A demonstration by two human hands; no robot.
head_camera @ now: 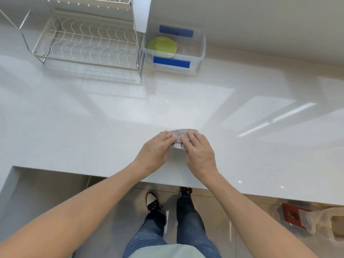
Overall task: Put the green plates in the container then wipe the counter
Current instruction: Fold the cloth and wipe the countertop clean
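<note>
Step in hand: the wiping of the counter is judged to be under way, since the round lime-green plates [161, 46] are seen lying inside the clear plastic container with blue clip handles [197, 51] in the upper middle of the frame.

Cloth: a small greyish folded cloth [183, 132] is pressed onto the glossy white counter [93, 123] just below the middle of the frame.

Left hand [155, 148]: it is laid on the left part of the cloth, with the fingers [167, 135] bent over its edge; whether the cloth is pinched or only pressed cannot be told.

Right hand [198, 149]: it is laid flat on the right part of the cloth, with the fingers [191, 136] nearly straight and pressing down.

How the wipe is best done: the cloth should be kept flat and folded under both palms so that even pressure is spread. Long overlapping strokes are advised, worked from the far side toward the near edge. The strip along the near edge at the bottom of the frame should not be missed.

Care to be taken: the wire dish rack of chromed metal [87, 45] in the upper left stands just beside the container, so the cloth should be slowed near both, lest either be pushed.

What remains: most of the counter is judged still to be covered.
</note>
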